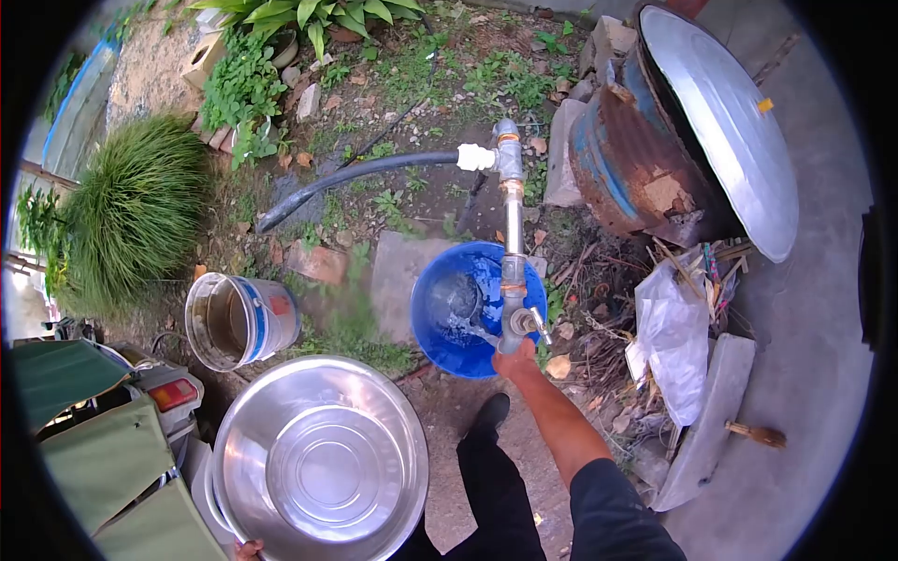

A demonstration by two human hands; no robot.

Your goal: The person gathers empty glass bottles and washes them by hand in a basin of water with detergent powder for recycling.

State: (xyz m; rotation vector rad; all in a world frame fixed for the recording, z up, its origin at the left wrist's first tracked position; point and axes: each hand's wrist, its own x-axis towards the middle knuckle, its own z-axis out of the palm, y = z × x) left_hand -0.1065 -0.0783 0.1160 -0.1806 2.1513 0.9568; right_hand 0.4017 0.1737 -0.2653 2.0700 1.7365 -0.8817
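A large, shiny metal basin [327, 467] tilts up at the lower left with nothing in it. At its bottom edge, the fingers of my left hand [248, 550] wrap over the rim. My right arm reaches forward, and my right hand [514, 359] is at the mouth of the metal tap [520, 324], close to the near rim of a blue bucket [426, 341]. The right fingers are mostly hidden behind the tap and hand. Water [475, 329] runs from the tap into the bucket, where its surface is stirred up.
A white bucket [285, 316] with murky contents stands left. A black hose [355, 170] leaves the upright pipe [513, 220]. To the right are a rusty drum [617, 159] with a big metal lid [716, 122], twigs, a plastic bag [672, 332] and a concrete block [716, 411].
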